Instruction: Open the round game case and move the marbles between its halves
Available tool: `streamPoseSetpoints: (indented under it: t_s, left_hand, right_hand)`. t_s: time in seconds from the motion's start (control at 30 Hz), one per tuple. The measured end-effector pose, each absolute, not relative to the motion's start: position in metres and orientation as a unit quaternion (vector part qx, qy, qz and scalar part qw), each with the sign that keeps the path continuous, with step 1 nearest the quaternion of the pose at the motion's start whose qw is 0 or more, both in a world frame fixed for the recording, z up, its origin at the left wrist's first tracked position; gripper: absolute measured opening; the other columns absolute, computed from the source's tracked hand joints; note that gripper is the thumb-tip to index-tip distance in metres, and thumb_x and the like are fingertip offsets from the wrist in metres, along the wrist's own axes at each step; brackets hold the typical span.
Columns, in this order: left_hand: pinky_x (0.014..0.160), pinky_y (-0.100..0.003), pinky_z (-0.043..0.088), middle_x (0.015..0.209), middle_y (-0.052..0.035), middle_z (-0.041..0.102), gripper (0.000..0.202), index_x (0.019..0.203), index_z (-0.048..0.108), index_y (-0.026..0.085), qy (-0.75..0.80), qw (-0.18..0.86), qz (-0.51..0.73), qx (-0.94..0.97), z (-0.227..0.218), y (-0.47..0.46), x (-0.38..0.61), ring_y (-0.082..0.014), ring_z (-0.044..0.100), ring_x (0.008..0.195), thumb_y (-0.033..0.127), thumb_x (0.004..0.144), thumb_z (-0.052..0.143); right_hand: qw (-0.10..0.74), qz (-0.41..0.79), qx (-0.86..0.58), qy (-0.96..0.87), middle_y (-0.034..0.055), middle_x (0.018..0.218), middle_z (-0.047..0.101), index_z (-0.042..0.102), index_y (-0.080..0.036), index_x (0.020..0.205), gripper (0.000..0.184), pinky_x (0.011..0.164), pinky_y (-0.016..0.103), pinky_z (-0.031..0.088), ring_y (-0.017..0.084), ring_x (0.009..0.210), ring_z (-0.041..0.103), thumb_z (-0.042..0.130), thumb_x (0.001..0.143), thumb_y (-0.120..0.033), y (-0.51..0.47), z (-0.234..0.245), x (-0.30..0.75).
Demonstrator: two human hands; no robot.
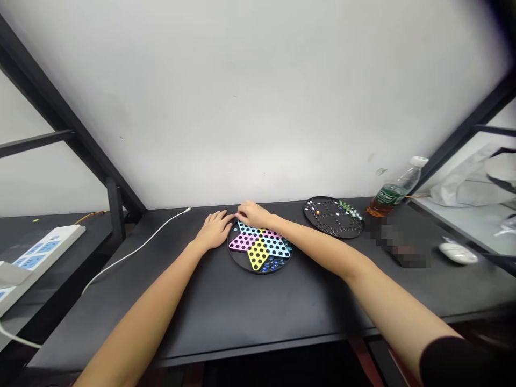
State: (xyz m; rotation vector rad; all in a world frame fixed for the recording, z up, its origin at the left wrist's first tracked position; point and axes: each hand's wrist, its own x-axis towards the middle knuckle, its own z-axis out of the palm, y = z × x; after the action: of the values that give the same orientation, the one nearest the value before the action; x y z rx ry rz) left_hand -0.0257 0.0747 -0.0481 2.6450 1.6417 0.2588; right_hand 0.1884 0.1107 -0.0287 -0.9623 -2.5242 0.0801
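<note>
A round black Chinese checkers board (242, 263) lies on the dark table, its star painted in pink, cyan, yellow and other colours. Blue glass marbles (272, 264) fill the star's lower point. My left hand (213, 229) rests flat at the board's upper left edge, fingers slightly spread, with nothing visible in it. My right hand (250, 214) lies across the board's top edge, fingers curled down onto the star. Those fingers hide whatever lies beneath them.
A second black round board (318, 223) with marbles lies to the right, beside a plastic bottle of amber drink (393, 192). Farther right are a white mouse (457, 252) and a blurred object. A white cable (137, 252) runs left towards a power strip (36, 257).
</note>
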Motion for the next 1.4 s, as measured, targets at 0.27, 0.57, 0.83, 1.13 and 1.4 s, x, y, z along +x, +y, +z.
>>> streamPoseSetpoints:
  t_s: [0.27,0.57,0.83,1.13,1.4]
  left_hand:
    - [0.120,-0.054,0.027,0.156,-0.0103,0.043,0.050,0.146,0.051,0.025,0.530,0.016,0.070,0.845,-0.044,0.074,-0.024,-0.0328,0.037,0.145,0.040,0.102,0.031]
    - [0.119,-0.056,0.028,0.156,-0.0092,0.044,0.049,0.144,0.052,0.028,0.527,0.026,0.081,0.845,-0.042,0.073,-0.024,-0.0330,0.037,0.145,0.041,0.102,0.031]
    - [0.120,-0.054,0.028,0.156,-0.0072,0.044,0.050,0.144,0.051,0.029,0.528,0.025,0.079,0.845,-0.044,0.074,-0.026,-0.0314,0.037,0.145,0.043,0.102,0.029]
    - [0.119,-0.054,0.028,0.157,-0.0093,0.043,0.051,0.145,0.051,0.028,0.528,0.025,0.078,0.845,-0.044,0.076,-0.026,-0.0324,0.037,0.145,0.043,0.102,0.028]
    - [0.119,-0.054,0.028,0.156,-0.0090,0.044,0.052,0.144,0.053,0.028,0.528,0.019,0.080,0.845,-0.045,0.078,-0.027,-0.0321,0.039,0.144,0.045,0.101,0.029]
  right_hand:
    - [0.247,0.080,-0.369,-0.893,0.0060,0.084,0.065,0.063,-0.016,0.081,0.020,0.084,0.030,0.041,0.018,0.086,0.054,0.054,0.098,-0.022,0.105,-0.031,0.192]
    - [0.308,0.164,-0.460,-0.817,0.0010,0.071,0.061,0.059,-0.017,0.074,0.034,0.067,0.026,0.037,0.014,0.068,0.052,0.045,0.100,-0.033,0.105,-0.024,0.211]
    - [0.283,0.185,-0.513,-0.789,0.0035,0.073,0.066,0.064,-0.015,0.076,0.033,0.066,0.025,0.040,0.015,0.068,0.056,0.049,0.095,-0.037,0.116,0.017,0.308]
    - [0.154,0.097,-0.792,-0.583,0.0120,0.086,0.075,0.075,-0.013,0.086,0.022,0.072,0.029,0.047,0.022,0.077,0.067,0.070,0.081,-0.034,0.084,0.005,0.534]
    - [0.174,0.091,-0.767,-0.611,0.0092,0.091,0.077,0.076,-0.018,0.085,0.016,0.080,0.031,0.050,0.023,0.086,0.069,0.077,0.074,-0.029,0.083,-0.024,0.551]
